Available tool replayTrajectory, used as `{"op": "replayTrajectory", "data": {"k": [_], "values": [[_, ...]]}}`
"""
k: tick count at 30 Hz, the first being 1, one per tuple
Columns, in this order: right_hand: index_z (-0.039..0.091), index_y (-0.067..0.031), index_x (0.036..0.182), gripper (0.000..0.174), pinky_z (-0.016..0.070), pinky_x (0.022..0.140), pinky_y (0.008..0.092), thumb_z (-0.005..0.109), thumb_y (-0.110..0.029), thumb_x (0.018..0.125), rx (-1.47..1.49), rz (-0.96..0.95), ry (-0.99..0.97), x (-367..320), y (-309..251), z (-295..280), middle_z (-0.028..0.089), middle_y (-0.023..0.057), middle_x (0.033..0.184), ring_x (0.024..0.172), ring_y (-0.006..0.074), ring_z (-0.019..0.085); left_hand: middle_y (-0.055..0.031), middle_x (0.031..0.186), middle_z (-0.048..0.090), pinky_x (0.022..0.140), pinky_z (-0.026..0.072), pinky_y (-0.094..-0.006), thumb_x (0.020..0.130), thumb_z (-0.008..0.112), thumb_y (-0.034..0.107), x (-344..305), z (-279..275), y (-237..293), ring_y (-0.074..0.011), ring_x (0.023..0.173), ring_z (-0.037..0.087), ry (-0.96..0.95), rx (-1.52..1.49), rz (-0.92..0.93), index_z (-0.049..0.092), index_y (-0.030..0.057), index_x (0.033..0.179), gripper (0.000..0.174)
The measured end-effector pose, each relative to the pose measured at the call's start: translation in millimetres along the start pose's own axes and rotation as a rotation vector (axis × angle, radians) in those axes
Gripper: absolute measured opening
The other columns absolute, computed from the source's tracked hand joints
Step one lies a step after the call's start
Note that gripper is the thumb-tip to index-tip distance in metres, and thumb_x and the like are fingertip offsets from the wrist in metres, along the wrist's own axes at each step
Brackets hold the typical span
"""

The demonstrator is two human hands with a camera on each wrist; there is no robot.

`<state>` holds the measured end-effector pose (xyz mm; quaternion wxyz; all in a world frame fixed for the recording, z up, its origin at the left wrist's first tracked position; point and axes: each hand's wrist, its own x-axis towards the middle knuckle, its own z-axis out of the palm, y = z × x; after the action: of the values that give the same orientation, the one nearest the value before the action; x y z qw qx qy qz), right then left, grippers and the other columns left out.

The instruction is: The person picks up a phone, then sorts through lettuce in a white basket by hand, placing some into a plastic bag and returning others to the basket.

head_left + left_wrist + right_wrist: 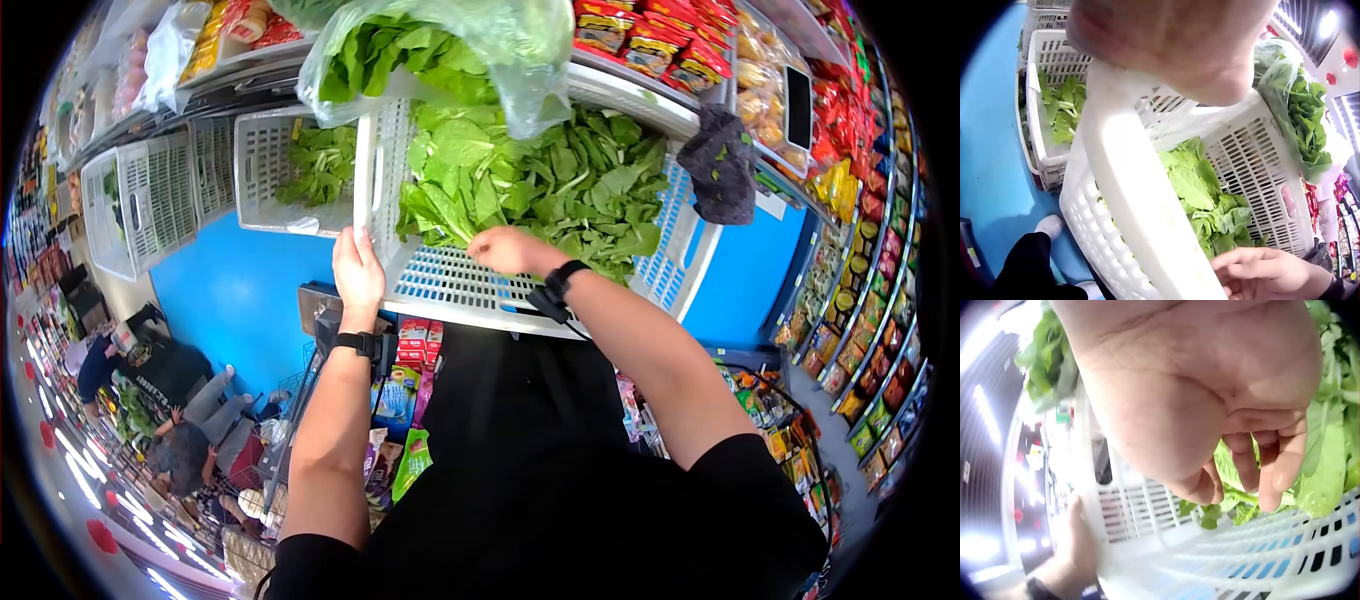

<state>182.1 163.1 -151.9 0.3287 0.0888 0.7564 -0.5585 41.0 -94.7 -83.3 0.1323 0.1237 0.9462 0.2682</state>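
1. Head view is showing a white crate (450, 290) sitting among the store shelves. Leafy greens (560, 180) are piling up against its far and right sides, and the near part of its slatted floor is lying bare.
2. The left hand (358, 270) is gripping this crate's left wall at the rim, with the fingers curling over the top edge.
3. The right hand (508, 250) is reaching inside the same crate, at the near edge of the heap. Its fingers are curling about the pale stems and touching them, but I cannot tell whether they are actually pinching one.
4. A second crate (262, 170) is standing just beside the first, on its left, and is holding a smaller heap (320, 165) of similar leaves.
5. A clear plastic bag (520, 60), stuffed with more green leaves, is hanging above both crates.
6. A dark cloth (720, 165) is lying at the white crate's far right corner, and bright packets (650, 40) are lining the shelf behind it.
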Motion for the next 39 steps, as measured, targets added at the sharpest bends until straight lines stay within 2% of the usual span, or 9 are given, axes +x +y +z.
{"op": "replayTrajectory", "data": {"k": [5,10,15,17,19,21,25,30,39], "values": [[0.078,-0.0069,0.122,0.037,0.0599,0.096,0.0444,0.059,-0.013,0.090,-0.507,0.233,-0.393,75,-9,38,0.074,0.0182,0.130,0.119,0.0377,0.071,-0.0235,0.090,0.064,0.082,0.0476,-0.0529,0.114,0.044,0.030,1,-2,6,-0.0459,0.090,0.060,0.000,-0.021,-0.036,0.060,-0.0007,0.095,0.040],[0.079,-0.0024,0.116,0.034,0.0596,0.095,0.0462,0.065,-0.013,0.087,-0.494,0.365,-0.352,98,-4,50,0.075,0.0227,0.123,0.115,0.0396,0.072,-0.0231,0.091,0.064,0.084,0.0477,-0.0534,0.114,0.044,0.031,2,-4,3,-0.0460,0.092,0.060,-0.018,-0.064,-0.029,0.061,0.0001,0.096,0.040],[0.077,-0.0017,0.102,0.025,0.0586,0.087,0.0492,0.069,-0.017,0.084,-0.369,0.140,-0.003,50,-54,8,0.075,0.0257,0.105,0.098,0.0444,0.072,-0.0217,0.095,0.066,0.086,0.0482,-0.0550,0.111,0.050,0.032,4,-9,2,-0.0461,0.096,0.060,-0.063,-0.066,-0.051,0.064,0.0029,0.103,0.033],[0.072,-0.0011,0.106,0.024,0.0575,0.082,0.0475,0.068,-0.015,0.086,-0.255,-0.084,0.191,17,-68,-5,0.073,0.0226,0.100,0.092,0.0421,0.071,-0.0217,0.097,0.066,0.086,0.0480,-0.0553,0.111,0.050,0.032,4,-7,-7,-0.0464,0.097,0.061,-0.046,-0.076,-0.003,0.065,0.0034,0.104,0.032],[0.069,-0.0012,0.109,0.023,0.0563,0.079,0.0435,0.068,-0.011,0.088,-0.095,0.008,0.189,-25,-112,-28,0.071,0.0195,0.096,0.087,0.0361,0.070,-0.0213,0.108,0.067,0.094,0.0461,-0.0554,0.109,0.053,0.032,5,-7,-10,-0.0458,0.106,0.060,-0.114,-0.088,-0.076,0.065,0.0039,0.112,0.031],[0.066,-0.0013,0.109,0.022,0.0544,0.076,0.0335,0.071,-0.007,0.089,0.073,0.069,0.276,-61,-127,-33,0.069,0.0113,0.092,0.084,0.0190,0.067,-0.0181,0.111,0.067,0.097,0.0457,-0.0540,0.108,0.056,0.030,2,-5,-9,-0.0427,0.110,0.060,0.027,-0.108,-0.010,0.065,0.0038,0.117,0.029],[0.058,-0.0024,0.118,0.032,0.0520,0.083,0.0259,0.074,0.004,0.091,0.589,0.093,0.450,-123,-159,-30,0.062,0.0017,0.106,0.094,0.0095,0.061,-0.0181,0.104,0.068,0.096,0.0500,-0.0475,0.108,0.058,0.023,-3,-53,41,-0.0405,0.104,0.063,0.346,-0.064,0.177,0.066,0.0003,0.119,0.027],[0.050,-0.0036,0.127,0.043,0.0532,0.093,0.0293,0.070,0.012,0.093,0.877,-0.150,0.559,-163,-205,-20,0.064,0.0070,0.116,0.107,0.0136,0.065,-0.0086,0.113,0.073,0.092,0.0532,-0.0338,0.106,0.067,0.018,-37,-104,104,-0.0168,0.103,0.068,-0.778,-0.768,-0.037,0.069,-0.0022,0.128,0.030],[0.050,-0.0036,0.149,0.058,0.0544,0.097,0.0323,0.075,-0.002,0.097,0.692,-0.402,0.492,-235,-236,-37,0.067,0.0082,0.128,0.116,0.0141,0.065,-0.0023,0.104,0.073,0.086,0.0540,-0.0260,0.098,0.075,-0.001,-96,-145,226,-0.0072,0.093,0.065,-0.416,-0.899,0.095,0.070,-0.0039,0.119,0.023]]}}
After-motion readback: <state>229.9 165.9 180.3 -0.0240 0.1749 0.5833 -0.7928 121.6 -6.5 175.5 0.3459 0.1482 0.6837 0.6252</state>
